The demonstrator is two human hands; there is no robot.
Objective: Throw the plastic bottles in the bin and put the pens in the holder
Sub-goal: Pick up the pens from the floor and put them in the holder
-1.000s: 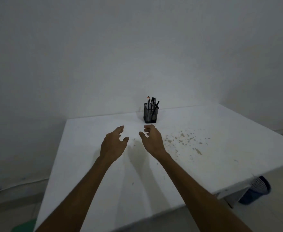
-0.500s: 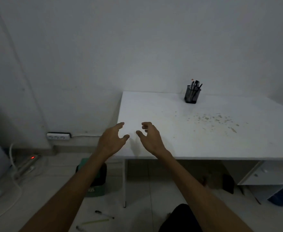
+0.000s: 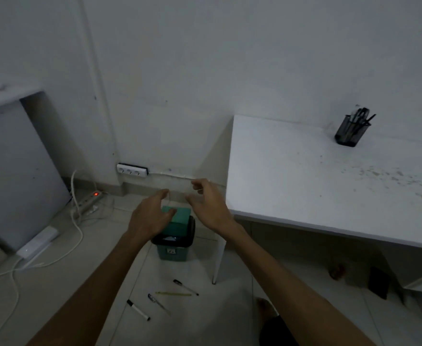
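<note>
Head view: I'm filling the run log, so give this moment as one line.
left hand: open, empty | right hand: open, empty | pens: on floor | holder: on table | bin: on floor

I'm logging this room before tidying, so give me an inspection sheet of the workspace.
Surface: white table, brownish specks toward its right side.
Job's things: holder with pens on the table; four pens on the floor; green bin by the table leg; no bottles seen.
Clutter: dark things under the table, unclear.
Hands: left hand and right hand open, holding nothing.
Cables: power strip, red light on; white cables.
Surroundings: wall sockets, grey panel.
</note>
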